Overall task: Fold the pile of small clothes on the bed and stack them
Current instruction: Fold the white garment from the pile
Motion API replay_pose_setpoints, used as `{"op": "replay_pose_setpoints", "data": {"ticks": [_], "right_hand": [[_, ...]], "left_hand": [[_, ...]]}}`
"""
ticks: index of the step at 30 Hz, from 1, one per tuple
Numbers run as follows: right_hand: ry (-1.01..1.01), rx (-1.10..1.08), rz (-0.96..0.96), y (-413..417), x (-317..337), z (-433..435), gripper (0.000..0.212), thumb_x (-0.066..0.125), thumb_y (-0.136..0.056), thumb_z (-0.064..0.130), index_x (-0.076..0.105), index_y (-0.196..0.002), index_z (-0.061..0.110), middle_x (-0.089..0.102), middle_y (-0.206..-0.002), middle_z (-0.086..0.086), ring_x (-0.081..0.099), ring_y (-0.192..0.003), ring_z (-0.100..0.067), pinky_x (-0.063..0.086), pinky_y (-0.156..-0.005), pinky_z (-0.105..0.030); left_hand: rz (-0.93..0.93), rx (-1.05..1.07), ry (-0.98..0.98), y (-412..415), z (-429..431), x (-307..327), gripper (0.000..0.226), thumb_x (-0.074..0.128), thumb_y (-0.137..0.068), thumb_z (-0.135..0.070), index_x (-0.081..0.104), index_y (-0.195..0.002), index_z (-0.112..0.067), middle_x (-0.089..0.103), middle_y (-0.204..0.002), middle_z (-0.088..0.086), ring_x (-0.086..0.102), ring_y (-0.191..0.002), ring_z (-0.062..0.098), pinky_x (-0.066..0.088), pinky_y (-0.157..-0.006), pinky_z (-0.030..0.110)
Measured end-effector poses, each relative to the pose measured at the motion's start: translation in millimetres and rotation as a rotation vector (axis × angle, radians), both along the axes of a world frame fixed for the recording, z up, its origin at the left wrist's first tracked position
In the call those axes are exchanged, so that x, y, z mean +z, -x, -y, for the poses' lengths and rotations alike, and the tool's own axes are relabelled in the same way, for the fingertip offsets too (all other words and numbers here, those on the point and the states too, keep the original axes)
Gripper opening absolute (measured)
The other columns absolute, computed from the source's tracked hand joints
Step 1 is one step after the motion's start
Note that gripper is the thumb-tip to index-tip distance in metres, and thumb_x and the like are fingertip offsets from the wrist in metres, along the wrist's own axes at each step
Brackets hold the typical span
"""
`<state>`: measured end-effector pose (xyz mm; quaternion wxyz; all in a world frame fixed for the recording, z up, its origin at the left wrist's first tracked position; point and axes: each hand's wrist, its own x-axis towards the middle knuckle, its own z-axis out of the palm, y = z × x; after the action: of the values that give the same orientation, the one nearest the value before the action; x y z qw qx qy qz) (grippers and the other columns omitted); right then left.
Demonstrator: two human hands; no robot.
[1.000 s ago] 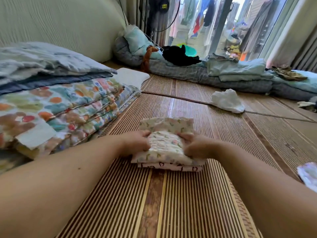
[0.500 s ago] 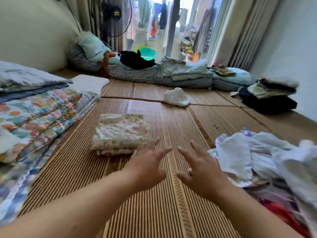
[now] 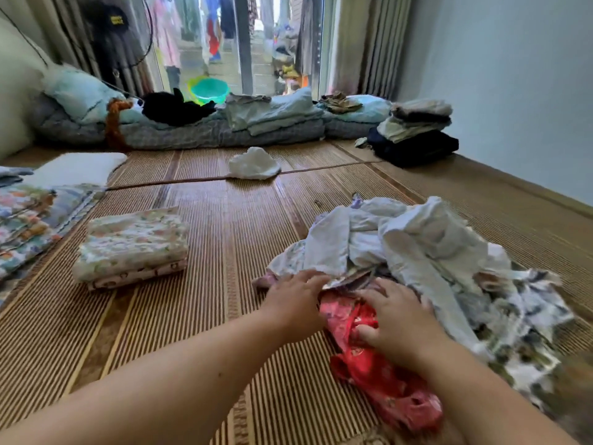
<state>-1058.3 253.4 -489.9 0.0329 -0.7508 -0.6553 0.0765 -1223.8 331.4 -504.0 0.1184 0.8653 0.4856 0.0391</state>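
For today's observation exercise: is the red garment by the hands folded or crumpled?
Crumpled, not folded. The red garment lies bunched and wrinkled at the edge of the pile, unlike the flat, squared folded stack.

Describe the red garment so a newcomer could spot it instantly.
On the woven mat, look to the loose pile of unfolded clothes on the right. At its near edge, partly under the right hand, lies the red garment. It is the only bright red piece; everything around it is pale or printed.
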Motion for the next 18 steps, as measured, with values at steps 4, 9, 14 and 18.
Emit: {"op": "replay_pose_setpoints", "data": {"ticks": [4,9,14,18], "right_hand": [[-0.005,0.004,-0.018,-17.2,-7.3,-6.9,0.063,0.054,-0.083,0.053,0.034,-0.142,0.041,0.019,-0.156,0.005,0.017,-0.144,-0.018,0.011,-0.114,-0.053],[-0.052,-0.032,-0.079,-25.8,-14.9,-19.4,0.058,0.052,-0.085,0.05,0.036,-0.14,0.041,0.022,-0.155,0.005,0.018,-0.144,-0.017,0.014,-0.114,-0.051],[-0.115,-0.105,-0.091,-35.4,-13.1,-20.9,0.054,0.051,-0.085,0.049,0.041,-0.137,0.038,0.034,-0.147,0.008,0.029,-0.139,-0.016,0.023,-0.111,-0.047],[-0.21,-0.104,-0.112,-27.8,-0.5,-18.6,0.047,0.051,-0.087,0.045,0.045,-0.133,0.035,0.049,-0.135,0.009,0.043,-0.128,-0.017,0.032,-0.104,-0.04]], "left_hand": [[0.127,0.083,0.052,-45.1,-43.5,-1.9,0.071,0.054,-0.088,-0.054,0.028,-0.149,-0.027,0.03,-0.156,0.001,0.029,-0.141,0.024,0.025,-0.113,0.039],[0.193,0.267,0.046,-86.8,-83.7,-18.1,0.055,0.057,-0.085,-0.049,0.053,-0.13,-0.018,0.058,-0.13,0.007,0.055,-0.117,0.028,0.046,-0.094,0.037],[0.372,0.377,0.079,-81.4,-108.4,-5.2,0.024,0.054,-0.091,-0.036,0.07,-0.089,-0.018,0.066,-0.085,0.002,0.058,-0.076,0.021,0.041,-0.063,0.028],[0.784,0.362,0.099,-46.1,-95.1,41.2,0.019,0.049,-0.088,-0.022,0.055,-0.071,-0.014,0.051,-0.067,0.002,0.047,-0.064,0.02,0.034,-0.056,0.029]]}}
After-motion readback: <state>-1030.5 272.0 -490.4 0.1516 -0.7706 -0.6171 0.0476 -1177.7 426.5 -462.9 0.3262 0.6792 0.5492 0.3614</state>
